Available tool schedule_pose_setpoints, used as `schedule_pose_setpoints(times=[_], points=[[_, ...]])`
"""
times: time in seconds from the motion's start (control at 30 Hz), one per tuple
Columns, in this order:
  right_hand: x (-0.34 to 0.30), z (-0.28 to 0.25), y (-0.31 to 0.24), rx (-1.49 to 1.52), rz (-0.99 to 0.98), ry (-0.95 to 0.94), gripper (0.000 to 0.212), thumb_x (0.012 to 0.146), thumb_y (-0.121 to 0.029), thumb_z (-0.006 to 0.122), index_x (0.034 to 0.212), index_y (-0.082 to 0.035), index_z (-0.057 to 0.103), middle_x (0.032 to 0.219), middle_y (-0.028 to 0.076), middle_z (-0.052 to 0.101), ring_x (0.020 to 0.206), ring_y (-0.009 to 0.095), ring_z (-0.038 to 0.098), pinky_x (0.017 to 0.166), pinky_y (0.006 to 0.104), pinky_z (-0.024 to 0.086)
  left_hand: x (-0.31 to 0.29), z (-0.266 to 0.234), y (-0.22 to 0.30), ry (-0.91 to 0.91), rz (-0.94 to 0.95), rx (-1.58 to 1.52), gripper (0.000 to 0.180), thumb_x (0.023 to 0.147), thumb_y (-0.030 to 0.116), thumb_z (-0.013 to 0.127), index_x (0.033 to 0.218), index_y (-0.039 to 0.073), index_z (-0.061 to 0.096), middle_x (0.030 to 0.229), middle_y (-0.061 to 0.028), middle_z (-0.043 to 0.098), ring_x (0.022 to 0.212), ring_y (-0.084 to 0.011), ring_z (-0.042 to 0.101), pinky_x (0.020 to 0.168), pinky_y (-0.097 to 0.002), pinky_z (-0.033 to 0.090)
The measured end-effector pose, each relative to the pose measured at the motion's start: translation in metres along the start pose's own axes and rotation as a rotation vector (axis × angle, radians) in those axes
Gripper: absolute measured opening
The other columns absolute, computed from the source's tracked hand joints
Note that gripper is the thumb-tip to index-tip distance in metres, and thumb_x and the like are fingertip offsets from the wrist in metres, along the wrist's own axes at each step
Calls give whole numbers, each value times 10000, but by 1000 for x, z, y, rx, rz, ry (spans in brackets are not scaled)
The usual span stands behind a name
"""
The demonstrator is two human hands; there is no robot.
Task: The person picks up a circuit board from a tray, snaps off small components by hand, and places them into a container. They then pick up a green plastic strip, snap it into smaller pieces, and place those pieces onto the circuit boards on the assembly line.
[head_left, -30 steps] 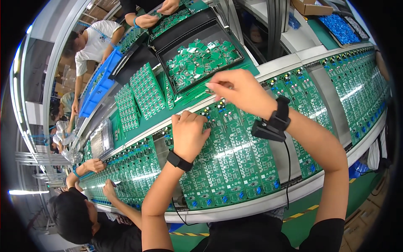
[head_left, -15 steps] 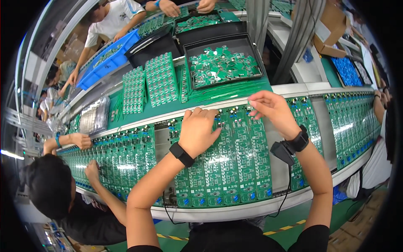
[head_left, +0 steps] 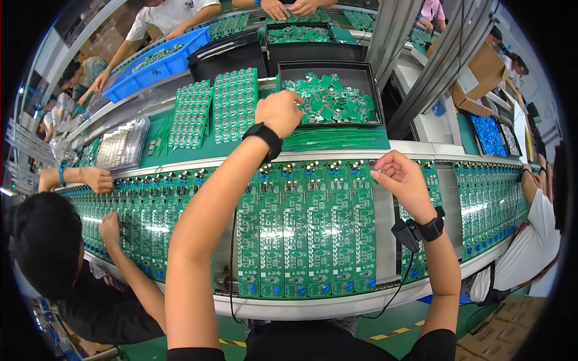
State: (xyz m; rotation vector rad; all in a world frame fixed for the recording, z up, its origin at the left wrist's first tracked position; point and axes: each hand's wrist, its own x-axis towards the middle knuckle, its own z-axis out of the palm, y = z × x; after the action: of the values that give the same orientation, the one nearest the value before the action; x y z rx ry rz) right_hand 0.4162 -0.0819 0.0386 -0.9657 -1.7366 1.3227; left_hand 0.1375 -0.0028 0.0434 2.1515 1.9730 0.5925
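Note:
My left hand (head_left: 279, 114) reaches over the left side of a black tray (head_left: 330, 65) heaped with small green circuit boards (head_left: 337, 99). Its fingers are curled together, and whatever they hold is hidden. Above the right end of a panel of long green circuit boards (head_left: 307, 231), my right hand (head_left: 400, 175) pinches a small green circuit board (head_left: 375, 175) between thumb and fingertips. That panel lies on the conveyor line, with white, black and blue parts along its far edge and blue round parts along its near edge.
Sheets of small boards (head_left: 235, 105) and green strips (head_left: 337, 138) lie beyond the line's rail. A blue bin (head_left: 159, 69) stands far left. At left, a co-worker's hands (head_left: 96, 179) work over further boards. Cables hang from my wristbands; a metal post (head_left: 415, 78) rises at right.
My left hand has left the long boards and moved up and away to the black tray. My right hand stays pinched, now lower over the panel's right end. The whole view has shifted slightly.

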Motion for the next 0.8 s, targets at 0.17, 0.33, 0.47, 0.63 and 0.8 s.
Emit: schedule_pose_setpoints(times=[0.17,0.33,0.47,0.63,0.8], points=[[-4,9,-1,73,241,-15,117,793,-13,606,879,-33,530,798,4,571,628,34,521,530,163,415,18,30,0,251,89,36,257,713,173,647,965,129,622,819,-80,609,815,-274,586,706,-371,466],[-2,32,2,29,320,-57,158,788,-29,622,930,-20,554,786,15,587,679,57,567,549,168,444,33,38,-1,279,88,68,233,719,126,634,951,124,618,832,-78,573,874,-275,562,746,-380,455],[0,38,14,-123,213,-81,162,783,-20,620,942,-17,589,839,33,592,765,92,591,602,192,481,40,37,1,210,75,0,237,705,82,637,938,114,614,824,-81,570,875,-273,561,754,-380,454],[6,44,17,-244,-45,-62,165,761,15,618,923,-17,623,910,59,582,846,132,588,680,238,514,40,40,-3,258,83,-81,217,673,45,650,883,94,627,819,-92,592,843,-269,571,735,-372,462],[1,47,21,-402,-130,-44,181,730,35,626,905,-8,608,909,82,574,851,165,584,724,261,515,33,33,-5,319,77,-176,144,677,55,655,820,64,637,801,-102,615,775,-256,592,694,-355,479]])
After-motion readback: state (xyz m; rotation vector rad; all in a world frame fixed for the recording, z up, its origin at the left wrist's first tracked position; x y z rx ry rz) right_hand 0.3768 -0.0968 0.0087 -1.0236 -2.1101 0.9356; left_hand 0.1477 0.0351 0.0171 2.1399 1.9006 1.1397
